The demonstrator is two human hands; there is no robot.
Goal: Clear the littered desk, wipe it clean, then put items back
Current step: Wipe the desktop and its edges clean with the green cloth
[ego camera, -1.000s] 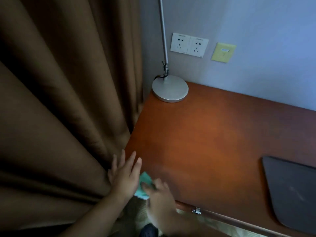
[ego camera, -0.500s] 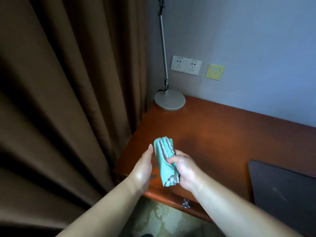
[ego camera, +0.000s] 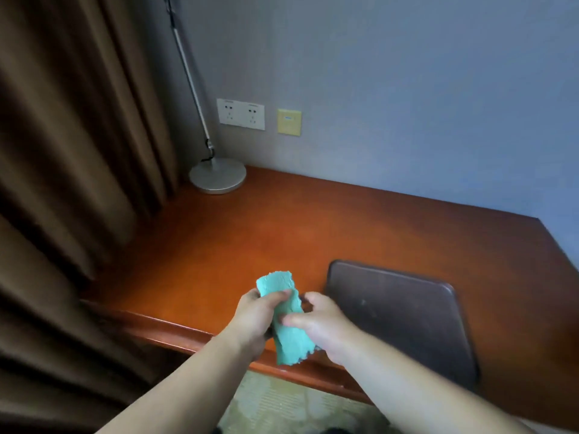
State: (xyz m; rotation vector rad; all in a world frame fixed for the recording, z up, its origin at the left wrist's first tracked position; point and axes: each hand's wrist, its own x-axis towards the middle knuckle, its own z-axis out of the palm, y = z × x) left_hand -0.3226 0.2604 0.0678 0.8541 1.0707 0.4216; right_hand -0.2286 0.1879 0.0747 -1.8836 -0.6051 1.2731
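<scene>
Whereas it wiped the left corner of the desk (ego camera: 313,233) a second ago, the cloth (ego camera: 291,339) is now raised over the near edge, with the fingers (ego camera: 294,319) of the left hand (ego camera: 250,321) and right hand (ego camera: 324,327) pinching it, probably refolding.

Gripping cloth (ego camera: 292,338): left hand (ego camera: 253,313), right hand (ego camera: 318,324) (above desk (ego camera: 313,233))

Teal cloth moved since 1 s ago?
Yes. The teal cloth has shifted right along the desk, away from the curtain toward the dark mat; left hand and right hand grip it.
</scene>
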